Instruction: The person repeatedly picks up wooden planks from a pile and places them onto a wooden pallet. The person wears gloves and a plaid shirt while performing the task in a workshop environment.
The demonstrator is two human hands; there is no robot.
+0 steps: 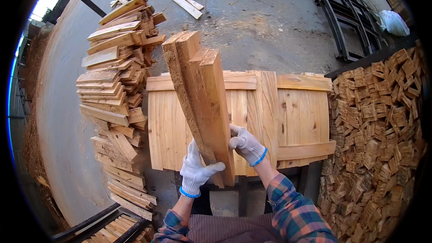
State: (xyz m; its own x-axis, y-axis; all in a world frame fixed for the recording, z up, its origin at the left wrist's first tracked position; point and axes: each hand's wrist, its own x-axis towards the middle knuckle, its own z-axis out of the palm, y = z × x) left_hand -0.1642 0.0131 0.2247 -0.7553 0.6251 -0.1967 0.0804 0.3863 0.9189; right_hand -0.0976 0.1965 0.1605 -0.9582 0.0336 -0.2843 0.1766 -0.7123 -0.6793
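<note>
A thick bundle of wooden boards point(209, 99) is held up at a slant, its far end raised toward the upper left. The boards lie face to face, and their far ends are uneven. My left hand point(198, 171), in a white knit glove with a blue cuff, grips the bundle's left side near its lower end, thumb across the edge. On the opposite side, my right hand point(245, 145), gloved the same way, presses against it with fingers bent. Beneath lies a wooden panel point(303, 112) of side-by-side planks with crosspieces; the bundle hides part of it.
To the left, a tall stack of loose boards point(105, 78) runs front to back. Many short wood blocks point(369, 153) fill the right side. Black metal frames point(344, 13) and a white sack point(392, 22) stand at the far right. Scrap boards point(186, 6) lie on the concrete floor.
</note>
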